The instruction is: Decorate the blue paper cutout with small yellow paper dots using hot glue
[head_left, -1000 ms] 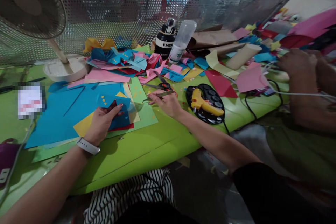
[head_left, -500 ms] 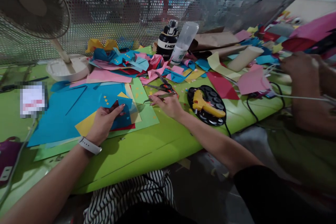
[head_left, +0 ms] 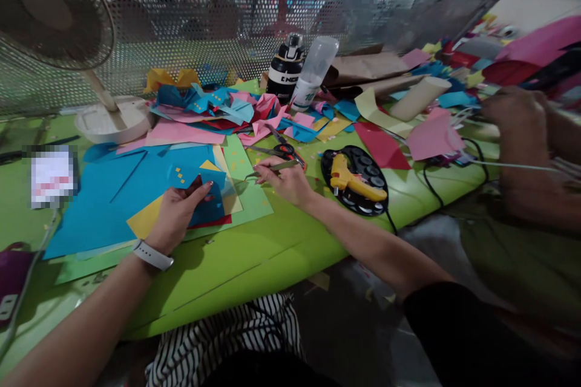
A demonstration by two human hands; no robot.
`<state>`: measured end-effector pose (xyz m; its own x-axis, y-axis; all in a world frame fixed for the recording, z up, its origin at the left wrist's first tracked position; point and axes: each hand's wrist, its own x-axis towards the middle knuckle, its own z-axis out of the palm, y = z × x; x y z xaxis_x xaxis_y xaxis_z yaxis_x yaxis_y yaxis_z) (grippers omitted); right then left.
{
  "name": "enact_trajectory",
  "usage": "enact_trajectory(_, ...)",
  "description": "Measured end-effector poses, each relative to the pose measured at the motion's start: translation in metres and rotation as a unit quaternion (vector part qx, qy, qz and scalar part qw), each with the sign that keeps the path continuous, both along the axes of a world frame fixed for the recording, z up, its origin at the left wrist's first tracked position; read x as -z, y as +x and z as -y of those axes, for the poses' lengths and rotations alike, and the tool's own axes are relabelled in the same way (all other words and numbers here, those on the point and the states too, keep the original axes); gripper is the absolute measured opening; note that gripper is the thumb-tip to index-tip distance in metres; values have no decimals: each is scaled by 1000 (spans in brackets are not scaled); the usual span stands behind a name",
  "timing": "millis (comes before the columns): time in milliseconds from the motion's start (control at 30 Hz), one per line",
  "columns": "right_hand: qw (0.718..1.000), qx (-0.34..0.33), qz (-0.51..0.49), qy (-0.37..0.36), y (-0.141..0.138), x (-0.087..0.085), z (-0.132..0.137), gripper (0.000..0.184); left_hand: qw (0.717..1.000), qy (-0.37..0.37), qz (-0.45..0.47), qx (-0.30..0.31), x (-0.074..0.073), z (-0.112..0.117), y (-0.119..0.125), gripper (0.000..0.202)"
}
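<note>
Some yellow squares (head_left: 178, 175) face upward on the blue card (head_left: 216, 180) that the left hand (head_left: 178, 210) pinches over stacked sheets (head_left: 106, 193), seemingly so the squares show, while the right hand (head_left: 288, 183) holds tweezers (head_left: 286, 164) pen-like over the green sheet (head_left: 256, 199), apparently for fine control.

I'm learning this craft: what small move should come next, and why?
Probably pinch a yellow bit from the green sheet, unless the tweezers already hold one, which is too small to tell: the right hand holds them over that sheet, and the blue piece in the left hand bears similar yellow squares.
</note>
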<state>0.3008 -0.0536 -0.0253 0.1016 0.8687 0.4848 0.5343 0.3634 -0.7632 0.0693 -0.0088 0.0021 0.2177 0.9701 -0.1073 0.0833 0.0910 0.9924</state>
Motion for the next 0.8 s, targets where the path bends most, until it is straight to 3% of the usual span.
enact_trajectory(200, 999, 7, -30, 5, 2, -1, 0, 39, 999, 0, 39, 13, 3, -1, 0, 33)
enact_trajectory(467, 1000, 13, 9, -5, 4, 3, -1, 37, 1000, 11, -17, 13, -7, 3, 1, 33)
enact_trajectory(800, 1000, 4, 14, 7, 3, 5, -2, 40, 998, 16, -57, 23, 3, -3, -4, 37)
